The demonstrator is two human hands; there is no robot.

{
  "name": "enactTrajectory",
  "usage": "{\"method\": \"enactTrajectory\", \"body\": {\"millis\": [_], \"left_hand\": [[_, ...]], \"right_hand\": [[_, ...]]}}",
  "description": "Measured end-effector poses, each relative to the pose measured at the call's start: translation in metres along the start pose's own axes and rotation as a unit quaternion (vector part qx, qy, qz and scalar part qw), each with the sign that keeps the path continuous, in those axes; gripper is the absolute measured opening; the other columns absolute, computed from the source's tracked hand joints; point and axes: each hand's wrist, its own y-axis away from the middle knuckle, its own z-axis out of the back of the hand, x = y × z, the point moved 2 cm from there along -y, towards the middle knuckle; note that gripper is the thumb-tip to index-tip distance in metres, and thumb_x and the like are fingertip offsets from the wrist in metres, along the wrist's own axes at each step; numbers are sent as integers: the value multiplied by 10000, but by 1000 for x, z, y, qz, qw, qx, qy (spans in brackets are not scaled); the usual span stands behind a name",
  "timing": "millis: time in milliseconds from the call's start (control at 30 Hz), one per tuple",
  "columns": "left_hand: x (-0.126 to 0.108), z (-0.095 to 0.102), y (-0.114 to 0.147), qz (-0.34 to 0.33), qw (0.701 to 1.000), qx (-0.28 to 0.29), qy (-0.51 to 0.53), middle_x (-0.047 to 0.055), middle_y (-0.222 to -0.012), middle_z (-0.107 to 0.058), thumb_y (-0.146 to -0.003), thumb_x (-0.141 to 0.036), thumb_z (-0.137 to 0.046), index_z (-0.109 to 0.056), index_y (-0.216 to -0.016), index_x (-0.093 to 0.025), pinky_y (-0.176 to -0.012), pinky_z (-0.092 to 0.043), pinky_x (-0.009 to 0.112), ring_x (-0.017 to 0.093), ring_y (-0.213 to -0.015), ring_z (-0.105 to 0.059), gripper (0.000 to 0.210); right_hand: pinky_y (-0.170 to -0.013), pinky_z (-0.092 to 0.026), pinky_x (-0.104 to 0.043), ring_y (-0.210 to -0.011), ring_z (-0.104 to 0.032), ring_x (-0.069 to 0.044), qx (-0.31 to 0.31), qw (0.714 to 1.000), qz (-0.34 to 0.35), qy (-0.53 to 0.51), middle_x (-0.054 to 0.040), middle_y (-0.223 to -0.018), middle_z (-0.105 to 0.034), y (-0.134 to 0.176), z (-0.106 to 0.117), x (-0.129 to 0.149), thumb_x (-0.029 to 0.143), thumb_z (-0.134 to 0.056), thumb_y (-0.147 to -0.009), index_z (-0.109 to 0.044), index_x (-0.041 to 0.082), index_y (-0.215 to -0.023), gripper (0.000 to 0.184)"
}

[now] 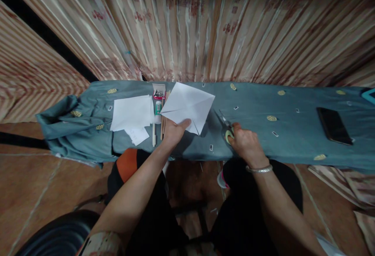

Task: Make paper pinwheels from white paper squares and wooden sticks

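Observation:
My left hand (174,132) grips a square sheet of white paper (190,102) by its near edge, thumb on top. Creases cross the sheet, and slits run in from its left and near corners. To the right, my right hand (246,141) is closed round the pale green handles of a pair of scissors (226,125), whose blades point away and to the left, apart from the paper. Just left of the held sheet lie a glue stick (158,112), some thin wooden sticks (163,128) and a white pen (154,134).
White paper sheets (131,111) and a smaller paper piece (137,135) lie on the left of the cloth-covered table (252,100). An open small box (159,93) of metal bits stands at the back. A dark phone (334,126) is at the right. Pleated curtains (187,25) hang behind.

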Motion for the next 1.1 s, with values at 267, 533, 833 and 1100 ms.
{"method": "enactTrajectory", "body": {"millis": [267,533,833,1100], "left_hand": [[-13,-5,11,-16,999,12,-35,78,-914,-703,-554,-108,-771,-642,-860,-178,-867,-509,401,276,-913,-647,339],[8,-7,9,13,1000,22,4,76,-910,-697,-557,-200,-764,-644,-867,-162,-820,-527,387,249,-851,-655,334],[12,-12,17,38,998,46,4,63,-903,-715,-537,-204,-780,-665,-900,-160,-812,-524,383,247,-841,-662,383],[3,-22,28,133,971,95,174,34,-889,-727,-487,-181,-765,-663,-858,-173,-838,-515,362,200,-822,-664,385]], "right_hand": [[-601,-444,-332,-694,-691,-282,-7,1000,17,6,-168,-770,-714,0,7,9,193,-515,-906,-629,111,-1002,170],[-628,-464,-361,-754,-680,-298,3,1000,-11,7,-189,-788,-706,-2,10,8,189,-499,-907,-696,133,-812,225],[-1057,-407,-500,-1398,-357,-296,-282,915,181,-223,-95,-1440,-489,9,27,53,282,-511,-941,-668,213,-975,174],[-1069,-366,-534,-1434,-297,-295,-260,912,190,-254,-100,-1477,-446,2,7,62,292,-503,-951,-662,206,-965,181]]}}
